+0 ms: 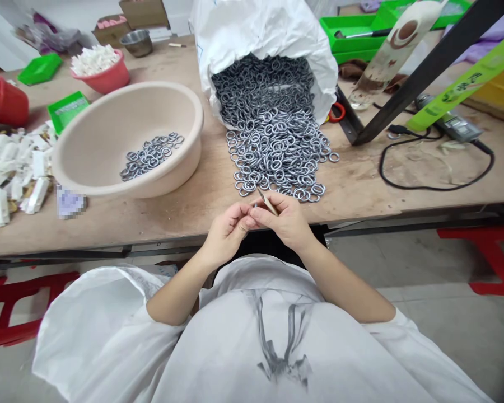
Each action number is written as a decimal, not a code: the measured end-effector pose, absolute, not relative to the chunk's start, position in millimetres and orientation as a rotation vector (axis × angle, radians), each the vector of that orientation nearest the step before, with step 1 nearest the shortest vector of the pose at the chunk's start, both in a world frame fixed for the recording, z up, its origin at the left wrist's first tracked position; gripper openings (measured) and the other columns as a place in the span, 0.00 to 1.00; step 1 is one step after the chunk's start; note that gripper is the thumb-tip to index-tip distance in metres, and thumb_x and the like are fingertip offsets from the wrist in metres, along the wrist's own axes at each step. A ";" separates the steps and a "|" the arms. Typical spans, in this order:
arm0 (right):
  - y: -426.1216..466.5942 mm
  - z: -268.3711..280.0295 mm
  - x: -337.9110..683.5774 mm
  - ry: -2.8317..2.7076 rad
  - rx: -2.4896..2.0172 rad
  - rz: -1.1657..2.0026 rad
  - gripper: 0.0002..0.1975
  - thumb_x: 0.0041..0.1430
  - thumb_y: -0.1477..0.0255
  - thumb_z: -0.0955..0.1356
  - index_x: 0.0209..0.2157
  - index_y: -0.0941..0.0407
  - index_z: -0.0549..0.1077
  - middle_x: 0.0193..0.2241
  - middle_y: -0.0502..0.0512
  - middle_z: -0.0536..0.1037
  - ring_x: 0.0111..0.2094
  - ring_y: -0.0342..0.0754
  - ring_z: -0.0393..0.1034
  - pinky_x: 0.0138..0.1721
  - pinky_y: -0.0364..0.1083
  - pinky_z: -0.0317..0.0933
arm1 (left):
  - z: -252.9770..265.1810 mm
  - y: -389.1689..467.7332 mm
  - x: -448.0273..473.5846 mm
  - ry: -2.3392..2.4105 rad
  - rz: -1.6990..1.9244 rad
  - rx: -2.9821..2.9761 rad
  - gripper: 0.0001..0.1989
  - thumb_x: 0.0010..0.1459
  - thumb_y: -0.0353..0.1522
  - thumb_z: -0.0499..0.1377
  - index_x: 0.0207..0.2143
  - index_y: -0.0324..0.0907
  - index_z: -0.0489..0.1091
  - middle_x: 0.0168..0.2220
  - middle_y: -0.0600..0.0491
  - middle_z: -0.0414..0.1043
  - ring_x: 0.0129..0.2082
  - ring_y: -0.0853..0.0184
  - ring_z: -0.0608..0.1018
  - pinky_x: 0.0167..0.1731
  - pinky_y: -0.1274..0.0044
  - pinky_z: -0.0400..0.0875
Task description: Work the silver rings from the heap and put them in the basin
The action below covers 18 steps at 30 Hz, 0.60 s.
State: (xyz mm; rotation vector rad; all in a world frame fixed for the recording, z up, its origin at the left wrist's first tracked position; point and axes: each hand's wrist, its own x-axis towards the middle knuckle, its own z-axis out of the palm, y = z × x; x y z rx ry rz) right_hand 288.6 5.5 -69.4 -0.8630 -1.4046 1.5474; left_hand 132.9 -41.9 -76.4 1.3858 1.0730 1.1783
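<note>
Just over the table's front edge, my two hands meet at the fingertips. My left hand (230, 228) is closed in a pinch, with a sliver of grey showing at its fingertips that looks like part of a ring; the fingers hide most of it. My right hand (289, 221) is closed around a slim pointed tool (270, 204) with a pale handle and a dark tip angled up and left. Right beyond the hands lies a heap of grey rings (279, 151), spilling from a white sack (260, 28) on its side. More grey rings (151, 155) lie inside a large beige basin (109, 184).
White pieces (14, 168) are piled on the left, near a red bowl (109, 78) of white parts and a green tray (67, 109). On the right are a dark metal bar (399, 92), a bottle (386, 61) and a black cable (428, 187). Red stools (487, 240) flank me.
</note>
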 end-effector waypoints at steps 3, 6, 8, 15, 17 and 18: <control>8.9 -64.9 293.4 -1.523 -0.896 1.429 0.20 0.55 0.53 0.71 0.26 0.57 0.73 0.23 0.48 0.70 0.26 0.42 0.62 0.29 0.44 0.57 | -77.7 -43.9 129.2 1.143 1.167 1.563 0.16 0.63 0.44 0.57 0.36 0.40 0.71 0.33 0.50 0.76 0.34 0.67 0.77 0.39 0.75 0.71; 8.7 -61.1 301.5 -1.735 -0.968 1.125 0.21 0.60 0.54 0.67 0.25 0.57 0.70 0.22 0.47 0.66 0.25 0.41 0.58 0.28 0.44 0.51 | -76.3 -44.7 126.0 1.202 1.168 1.676 0.15 0.65 0.43 0.55 0.35 0.41 0.70 0.32 0.51 0.75 0.33 0.67 0.75 0.38 0.75 0.69; 5.2 -58.5 306.2 -1.933 -0.928 0.963 0.22 0.63 0.55 0.66 0.23 0.56 0.66 0.21 0.47 0.64 0.25 0.41 0.56 0.28 0.44 0.48 | -74.3 -44.7 124.1 1.239 1.181 1.738 0.14 0.65 0.43 0.55 0.36 0.41 0.70 0.31 0.52 0.74 0.32 0.68 0.74 0.37 0.76 0.68; -5.6 -58.1 308.1 -2.202 -0.769 0.742 0.23 0.68 0.59 0.61 0.21 0.55 0.57 0.19 0.45 0.58 0.23 0.41 0.53 0.29 0.46 0.43 | -71.5 -42.9 120.2 1.270 1.192 1.892 0.16 0.65 0.45 0.54 0.36 0.41 0.71 0.31 0.52 0.73 0.32 0.67 0.73 0.36 0.75 0.66; -3.1 -61.3 309.5 -2.220 -0.785 0.757 0.24 0.68 0.58 0.61 0.20 0.55 0.57 0.18 0.45 0.58 0.23 0.41 0.52 0.28 0.46 0.43 | -71.0 -43.5 119.3 1.257 1.187 1.904 0.16 0.65 0.45 0.54 0.35 0.42 0.71 0.31 0.52 0.73 0.32 0.67 0.73 0.36 0.76 0.66; -0.4 -63.5 310.9 -2.219 -0.815 0.769 0.24 0.68 0.57 0.61 0.20 0.55 0.57 0.18 0.46 0.59 0.23 0.41 0.52 0.28 0.46 0.43 | -70.4 -44.3 118.8 1.243 1.177 1.904 0.17 0.65 0.45 0.54 0.34 0.42 0.70 0.30 0.52 0.73 0.31 0.67 0.73 0.36 0.76 0.66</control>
